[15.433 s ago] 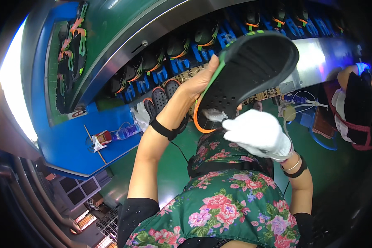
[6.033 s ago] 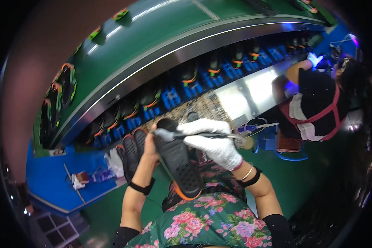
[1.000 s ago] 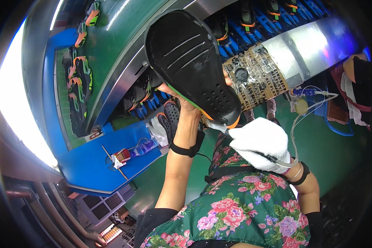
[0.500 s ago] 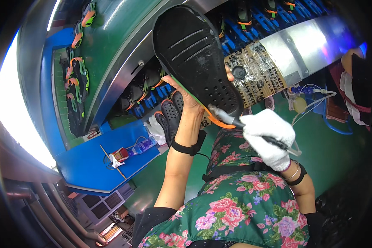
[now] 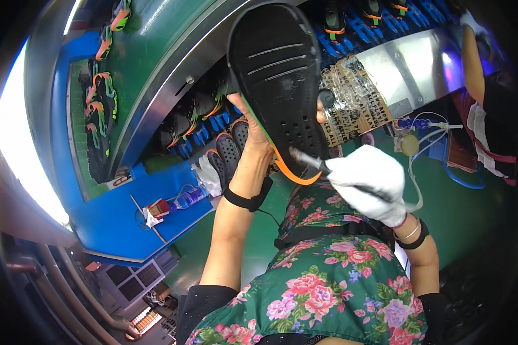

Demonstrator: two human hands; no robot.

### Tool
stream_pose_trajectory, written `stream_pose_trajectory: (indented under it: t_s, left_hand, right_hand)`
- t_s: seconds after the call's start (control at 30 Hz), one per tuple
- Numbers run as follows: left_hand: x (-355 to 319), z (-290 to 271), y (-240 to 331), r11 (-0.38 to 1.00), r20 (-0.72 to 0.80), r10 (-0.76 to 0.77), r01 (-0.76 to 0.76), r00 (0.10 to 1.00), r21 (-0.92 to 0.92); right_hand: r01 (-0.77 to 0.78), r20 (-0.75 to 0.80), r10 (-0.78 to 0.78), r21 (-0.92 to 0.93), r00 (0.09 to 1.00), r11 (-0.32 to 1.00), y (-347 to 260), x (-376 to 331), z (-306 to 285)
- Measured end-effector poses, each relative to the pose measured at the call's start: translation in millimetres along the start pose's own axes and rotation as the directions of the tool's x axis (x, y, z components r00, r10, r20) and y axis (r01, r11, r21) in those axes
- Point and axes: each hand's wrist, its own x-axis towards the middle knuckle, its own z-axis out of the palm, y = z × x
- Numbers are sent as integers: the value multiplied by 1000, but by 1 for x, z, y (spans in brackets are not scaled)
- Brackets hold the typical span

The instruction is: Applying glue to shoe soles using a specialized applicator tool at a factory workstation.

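Observation:
My bare left hand (image 5: 254, 129) is wrapped round a shoe (image 5: 282, 92), its thumb along the left edge and a fingertip showing at the right. The shoe's black underside faces me, with three pale lines near the toe and small holes toward the heel. Orange and green trim shows along its left and lower edge. In a white glove, my right hand (image 5: 368, 178) closes on a brush (image 5: 313, 161) with a pale hose running off behind. The brush's bristle end lies against the heel part of the underside. The palm side of my left hand is hidden behind the shoe.
Behind the shoe, a metal ledge is partly covered with taped cardboard (image 5: 357, 103). Several shoes stand among blue racks (image 5: 380, 37). Dark perforated soles (image 5: 229, 150) and a bottle (image 5: 187, 197) are by the blue table (image 5: 109, 230). Another person's arm (image 5: 473, 69) reaches in at right.
The shoe and my left hand have tilted more upright. The brush has shifted slightly left and stays at the heel. Another person's arm has come up at the far right.

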Motion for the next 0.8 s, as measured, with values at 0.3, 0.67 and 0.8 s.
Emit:
stream_pose_trajectory:
  t_s: [0.3, 0.67, 0.8]
  left_hand:
    - [-7, -21, 3, 972, 99, -225, 215, 969, 99]
    - [-17, -42, 0, 888, -67, -450, 454, 890, 76]
    - [-25, -32, -7, 924, -165, -373, 350, 913, -151]
  right_hand:
    - [129, 325, -219, 277, 920, 952, 11, 10, -2]
    - [111, 294, -143, 121, 945, 986, 24, 12, 3]
    - [-331, 227, 272, 288, 935, 899, 12, 12, 0]
